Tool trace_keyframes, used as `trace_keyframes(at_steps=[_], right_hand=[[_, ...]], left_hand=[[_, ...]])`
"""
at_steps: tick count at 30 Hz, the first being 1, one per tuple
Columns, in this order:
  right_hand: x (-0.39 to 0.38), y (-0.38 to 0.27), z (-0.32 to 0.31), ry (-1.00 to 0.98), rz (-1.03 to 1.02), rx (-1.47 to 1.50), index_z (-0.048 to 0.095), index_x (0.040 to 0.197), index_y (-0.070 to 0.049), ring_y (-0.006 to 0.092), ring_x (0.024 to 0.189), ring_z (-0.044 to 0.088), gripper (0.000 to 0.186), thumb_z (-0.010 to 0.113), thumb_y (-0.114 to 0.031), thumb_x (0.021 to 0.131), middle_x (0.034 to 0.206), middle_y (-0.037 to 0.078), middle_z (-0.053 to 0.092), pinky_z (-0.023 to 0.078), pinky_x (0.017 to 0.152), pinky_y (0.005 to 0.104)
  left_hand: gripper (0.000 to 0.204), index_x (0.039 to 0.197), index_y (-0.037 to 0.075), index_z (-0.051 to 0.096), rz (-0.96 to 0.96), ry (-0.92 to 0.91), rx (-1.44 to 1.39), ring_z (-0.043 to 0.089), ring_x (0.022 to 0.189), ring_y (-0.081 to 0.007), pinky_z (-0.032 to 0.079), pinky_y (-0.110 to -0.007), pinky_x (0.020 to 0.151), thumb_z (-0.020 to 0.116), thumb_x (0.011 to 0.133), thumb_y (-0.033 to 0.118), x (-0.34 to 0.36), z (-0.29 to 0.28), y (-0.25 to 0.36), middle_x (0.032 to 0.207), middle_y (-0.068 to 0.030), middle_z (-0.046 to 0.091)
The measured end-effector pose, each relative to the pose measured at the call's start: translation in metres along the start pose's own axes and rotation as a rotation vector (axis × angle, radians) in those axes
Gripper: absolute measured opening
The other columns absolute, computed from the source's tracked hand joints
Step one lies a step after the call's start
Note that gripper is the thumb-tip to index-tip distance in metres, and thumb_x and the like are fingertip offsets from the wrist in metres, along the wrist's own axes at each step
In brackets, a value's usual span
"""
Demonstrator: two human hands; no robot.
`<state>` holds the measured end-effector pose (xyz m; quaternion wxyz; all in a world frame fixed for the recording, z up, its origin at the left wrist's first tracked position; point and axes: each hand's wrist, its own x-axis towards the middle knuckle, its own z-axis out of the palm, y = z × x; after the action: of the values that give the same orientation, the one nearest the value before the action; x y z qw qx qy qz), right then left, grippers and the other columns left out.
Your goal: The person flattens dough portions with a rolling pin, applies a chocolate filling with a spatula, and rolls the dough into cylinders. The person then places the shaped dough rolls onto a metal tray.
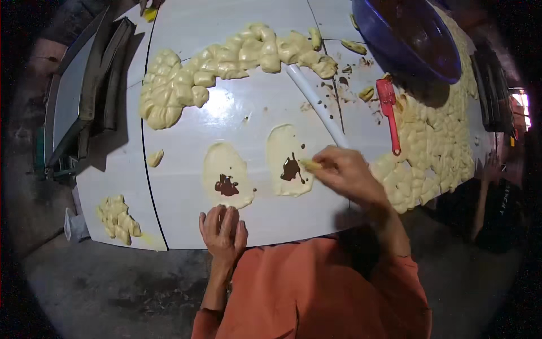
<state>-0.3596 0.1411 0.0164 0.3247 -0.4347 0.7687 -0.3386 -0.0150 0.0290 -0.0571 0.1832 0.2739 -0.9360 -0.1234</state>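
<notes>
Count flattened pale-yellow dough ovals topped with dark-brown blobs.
2: one flattened pale-yellow dough oval beyond the left hand, another dough oval left of the right hand. None looks hidden.

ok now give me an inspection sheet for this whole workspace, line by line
Surface: white table, dark crumbs near the blue basin.
Job's things: left dough oval and right dough oval, each bearing dark brown paste; small yellow piece.
Clutter: white rod, red spatula, dough lumps in an arc beyond the ovals, more spread at right.
Hands: left hand open at the left dough oval's near edge, contact unclear; right hand pinches the small yellow piece.
Cables: nothing seen.
Surroundings: tray-like panels at left, dark floor.
</notes>
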Motion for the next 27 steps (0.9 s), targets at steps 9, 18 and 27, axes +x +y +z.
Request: trace_keyframes(at_steps=[9, 18, 27], right_hand=[[-0.007, 0.011, 0.035, 0.077, -0.333, -0.341, 0.078, 0.114, -0.013, 0.0225, 0.076, 0.070, 0.023, 0.072, -0.023, 0.095, 0.098, 0.006, 0.068, 0.056, 0.064, 0.0352], [-0.024, 0.023, 0.034, 0.100, -0.389, -0.285, 0.072, 0.121, -0.015, 0.0223, 0.079, 0.071, 0.033, 0.072, -0.033, 0.093, 0.105, 0.004, 0.065, 0.058, 0.066, 0.0358], [-0.028, 0.037, 0.047, 0.109, -0.590, -0.394, 0.067, 0.108, -0.011, 0.0239, 0.086, 0.071, 0.023, 0.073, -0.014, 0.086, 0.105, 0.006, 0.067, 0.058, 0.066, 0.0337]], left_hand=[[0.045, 0.130, 0.009, 0.067, -0.072, -0.037, -0.041, 0.055, 0.132, -0.0349, 0.022, -0.066, 0.120, 0.076, 0.088, 0.017, 0.014, -0.007, 0.018, 0.136, -0.0164, 0.061], [0.035, 0.114, 0.015, 0.073, 0.072, -0.027, -0.178, 0.060, 0.123, -0.0297, 0.027, -0.067, 0.116, 0.083, 0.081, 0.021, 0.083, 0.014, 0.066, 0.125, -0.0071, 0.064], [0.026, 0.105, 0.013, 0.071, 0.261, -0.083, -0.199, 0.059, 0.123, -0.0301, 0.034, -0.062, 0.117, 0.082, 0.082, 0.017, 0.103, 0.037, 0.055, 0.122, -0.0076, 0.065]])
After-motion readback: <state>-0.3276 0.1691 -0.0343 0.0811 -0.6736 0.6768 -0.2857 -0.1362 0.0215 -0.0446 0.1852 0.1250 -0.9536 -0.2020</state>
